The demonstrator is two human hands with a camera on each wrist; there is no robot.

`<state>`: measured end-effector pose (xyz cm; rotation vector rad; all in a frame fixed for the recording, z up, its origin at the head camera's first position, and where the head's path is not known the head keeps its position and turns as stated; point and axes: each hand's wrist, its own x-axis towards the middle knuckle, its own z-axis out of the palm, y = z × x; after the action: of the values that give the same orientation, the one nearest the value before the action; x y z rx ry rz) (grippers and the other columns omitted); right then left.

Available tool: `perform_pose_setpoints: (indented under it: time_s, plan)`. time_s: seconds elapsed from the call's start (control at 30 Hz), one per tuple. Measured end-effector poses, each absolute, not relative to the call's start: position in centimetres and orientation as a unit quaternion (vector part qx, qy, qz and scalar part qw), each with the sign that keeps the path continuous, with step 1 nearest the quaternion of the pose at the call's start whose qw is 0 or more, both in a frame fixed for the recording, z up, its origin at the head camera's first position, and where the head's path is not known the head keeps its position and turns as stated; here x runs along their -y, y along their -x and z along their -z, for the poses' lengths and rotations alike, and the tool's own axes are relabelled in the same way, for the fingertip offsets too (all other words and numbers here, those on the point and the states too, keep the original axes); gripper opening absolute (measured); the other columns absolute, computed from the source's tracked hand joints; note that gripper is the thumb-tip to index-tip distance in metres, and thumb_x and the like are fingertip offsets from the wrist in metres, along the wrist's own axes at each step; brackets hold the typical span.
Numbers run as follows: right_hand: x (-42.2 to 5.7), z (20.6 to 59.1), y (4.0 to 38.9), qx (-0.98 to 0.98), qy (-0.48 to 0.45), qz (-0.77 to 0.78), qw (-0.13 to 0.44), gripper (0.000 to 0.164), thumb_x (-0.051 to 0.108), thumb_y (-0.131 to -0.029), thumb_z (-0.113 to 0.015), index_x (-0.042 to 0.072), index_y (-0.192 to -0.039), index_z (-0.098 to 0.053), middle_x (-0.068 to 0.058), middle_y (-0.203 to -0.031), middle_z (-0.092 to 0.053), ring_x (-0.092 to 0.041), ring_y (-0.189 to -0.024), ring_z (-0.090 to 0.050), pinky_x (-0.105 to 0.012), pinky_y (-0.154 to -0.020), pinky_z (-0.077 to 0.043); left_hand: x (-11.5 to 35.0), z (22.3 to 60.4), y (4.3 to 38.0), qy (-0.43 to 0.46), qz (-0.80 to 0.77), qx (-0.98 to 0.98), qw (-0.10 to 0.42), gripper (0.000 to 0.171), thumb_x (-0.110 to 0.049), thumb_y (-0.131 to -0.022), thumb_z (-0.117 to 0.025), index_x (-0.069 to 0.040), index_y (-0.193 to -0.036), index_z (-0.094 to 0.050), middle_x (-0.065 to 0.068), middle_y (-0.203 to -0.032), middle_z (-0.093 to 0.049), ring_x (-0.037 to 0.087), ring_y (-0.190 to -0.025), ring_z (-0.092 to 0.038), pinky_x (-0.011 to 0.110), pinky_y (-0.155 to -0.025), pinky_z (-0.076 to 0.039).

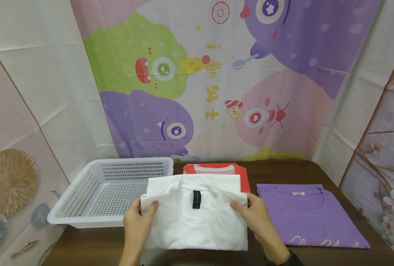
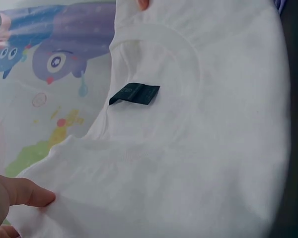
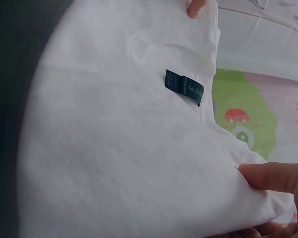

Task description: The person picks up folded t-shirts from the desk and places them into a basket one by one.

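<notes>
Well, the white shirt (image 1: 197, 234) is held up over the near middle of the brown table (image 1: 283, 171), one hand at either side of it. The left hand (image 1: 138, 221) pinches its far left corner and the right hand (image 1: 255, 216) its far right corner, each thumb lying on the front with fingers curled behind — both grips closed on cloth. The collar sits midway between them, and most of the folded body spreads toward the near side; whether its near edge touches the wood I cannot tell.

Inside the neckline hangs a black label (image 1: 197, 199). From the right wrist's side its pale letters show as "GILDA", with the end curling out of sight; the smaller lines are too fine to read.

To the right lies a purple shirt (image 1: 310, 218), a small whitish tag at its collar and cream cursive script along its near edge, partly cut off and illegible to me. Beyond the white shirt is a red folded cloth (image 1: 243, 175); left stands a white basket (image 1: 90, 221). On the far backdrop (image 1: 217, 140) — yellow characters, set sideways between cartoon creatures.
</notes>
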<state>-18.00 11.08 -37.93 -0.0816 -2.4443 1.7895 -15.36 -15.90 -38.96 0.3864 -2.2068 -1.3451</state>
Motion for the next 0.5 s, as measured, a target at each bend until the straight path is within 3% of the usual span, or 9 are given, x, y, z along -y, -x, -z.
perform_pose_setpoints:
  time_s: [0.2, 0.5]
  plan:
    - [-9.7, 37.5, 18.1, 0.8, 0.006, -0.596, 0.068, 0.028, 0.006, -0.08, -0.073, -0.011, -0.101, -0.066, -0.017, -0.088, -0.071, -0.009, -0.07, -0.059, -0.023, -0.059, -0.05, 17.7, 37.9, 15.2, -0.142, 0.485, 0.817, 0.278, 0.029, -0.01, -0.084, -0.07, 0.006, -0.107, -0.064, 0.026, -0.097, -0.071, -0.009, -0.067, -0.051, 0.014, -0.058, -0.047]
    - [-7.1, 36.3, 18.1, 0.782, -0.047, -0.615, 0.089, 0.027, 0.005, -0.08, -0.073, -0.011, -0.1, -0.066, -0.022, -0.092, -0.071, -0.015, -0.074, -0.062, -0.024, -0.061, -0.052, 20.3, 36.3, 14.9, -0.15, 0.46, 0.82, 0.306, 0.026, -0.011, -0.086, -0.069, 0.005, -0.107, -0.063, 0.026, -0.094, -0.07, -0.012, -0.064, -0.048, 0.014, -0.055, -0.045]
